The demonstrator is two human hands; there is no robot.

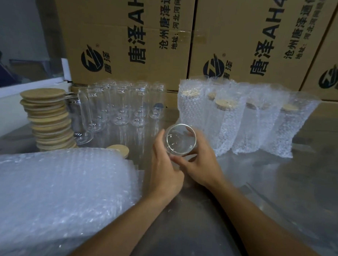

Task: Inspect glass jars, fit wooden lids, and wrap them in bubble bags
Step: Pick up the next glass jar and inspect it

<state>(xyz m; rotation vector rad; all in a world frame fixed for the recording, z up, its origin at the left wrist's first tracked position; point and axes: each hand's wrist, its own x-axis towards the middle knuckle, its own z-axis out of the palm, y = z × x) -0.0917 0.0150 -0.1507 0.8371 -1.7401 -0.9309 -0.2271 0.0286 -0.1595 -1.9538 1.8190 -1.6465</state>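
A clear glass jar [180, 139] without a lid is tilted with its open mouth toward me, held over the middle of the metal table [269, 193]. My left hand [165, 165] grips its left side and my right hand [201, 159] wraps round its right side and bottom. A single wooden lid [117, 149] lies on the table left of my hands. A tall stack of wooden lids [50, 120] stands at the left. A pile of flat bubble bags [57, 190] lies at the front left.
Several empty glass jars [124, 103] stand in rows at the back centre. Several jars wrapped in bubble bags [234, 120] stand at the back right. Printed cardboard boxes [142, 37] form a wall behind the table.
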